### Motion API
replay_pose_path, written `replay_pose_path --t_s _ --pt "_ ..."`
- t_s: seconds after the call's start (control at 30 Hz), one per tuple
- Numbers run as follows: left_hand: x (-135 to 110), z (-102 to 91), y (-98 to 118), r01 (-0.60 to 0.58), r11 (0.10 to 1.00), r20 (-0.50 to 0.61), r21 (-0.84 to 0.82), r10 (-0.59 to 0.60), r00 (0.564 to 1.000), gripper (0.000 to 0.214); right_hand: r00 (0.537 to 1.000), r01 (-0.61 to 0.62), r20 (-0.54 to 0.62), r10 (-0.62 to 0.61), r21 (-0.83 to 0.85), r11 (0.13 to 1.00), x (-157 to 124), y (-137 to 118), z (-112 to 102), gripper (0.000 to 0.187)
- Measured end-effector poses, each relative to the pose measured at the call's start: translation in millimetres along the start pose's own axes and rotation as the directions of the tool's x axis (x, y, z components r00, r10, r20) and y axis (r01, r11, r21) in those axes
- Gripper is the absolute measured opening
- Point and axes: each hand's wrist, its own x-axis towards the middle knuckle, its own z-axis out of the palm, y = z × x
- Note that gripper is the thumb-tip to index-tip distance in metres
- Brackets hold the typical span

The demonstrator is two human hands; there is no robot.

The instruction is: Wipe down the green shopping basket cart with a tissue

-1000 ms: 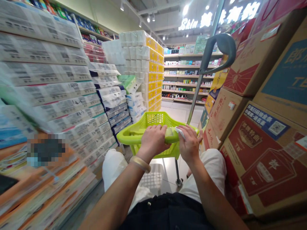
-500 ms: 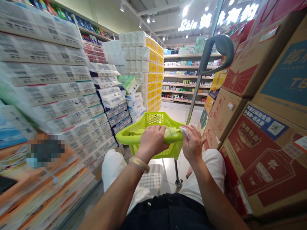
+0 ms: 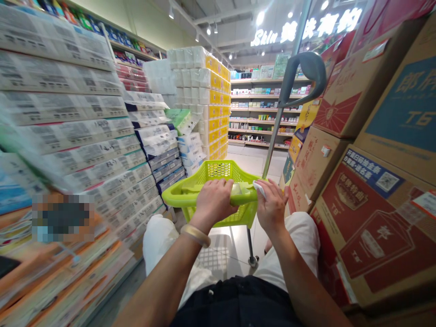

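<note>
A lime-green shopping basket (image 3: 218, 171) on wheels stands in front of my knees in a shop aisle. My left hand (image 3: 214, 200), with a pale bangle on its wrist, is closed over the basket's near rim. My right hand (image 3: 271, 204) presses a small white wipe (image 3: 260, 188) against the rim's right corner, fingers curled round the wipe. The basket's grey pull handle (image 3: 299, 77) rises up and to the right, above my right hand.
Stacked tissue packs (image 3: 85, 136) wall the left side. Toilet-roll bales with yellow ends (image 3: 204, 91) stand ahead on the left. Brown and red cartons (image 3: 374, 181) are piled close on the right. Shelves of goods (image 3: 262, 118) cross the far end of the tiled aisle.
My right hand with the white wipe has slid along the rim's right corner, out and back a little. The left hand has kept its grip. The view has shifted slightly.
</note>
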Motion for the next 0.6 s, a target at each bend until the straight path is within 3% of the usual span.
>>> replay_pose_path --t_s 0.17,0.4,0.6 --pt "0.3 -0.4 0.6 -0.002 1.0 0.0 -0.008 0.002 1.0 0.045 0.988 0.129 0.08 -0.136 0.08 0.988 -7.4 -8.1 2.6 0.031" --pt "0.1 -1.3 1.3 -0.002 1.0 -0.003 -0.013 0.002 1.0 0.048 0.998 0.019 -0.058 -0.017 0.033 0.999 2.4 7.9 -4.1 0.031" --pt "-0.6 -0.1 0.4 -0.003 1.0 -0.013 -0.001 0.003 1.0 0.047 0.977 0.19 0.071 -0.201 0.139 0.972 -2.7 -5.3 -2.3 0.033"
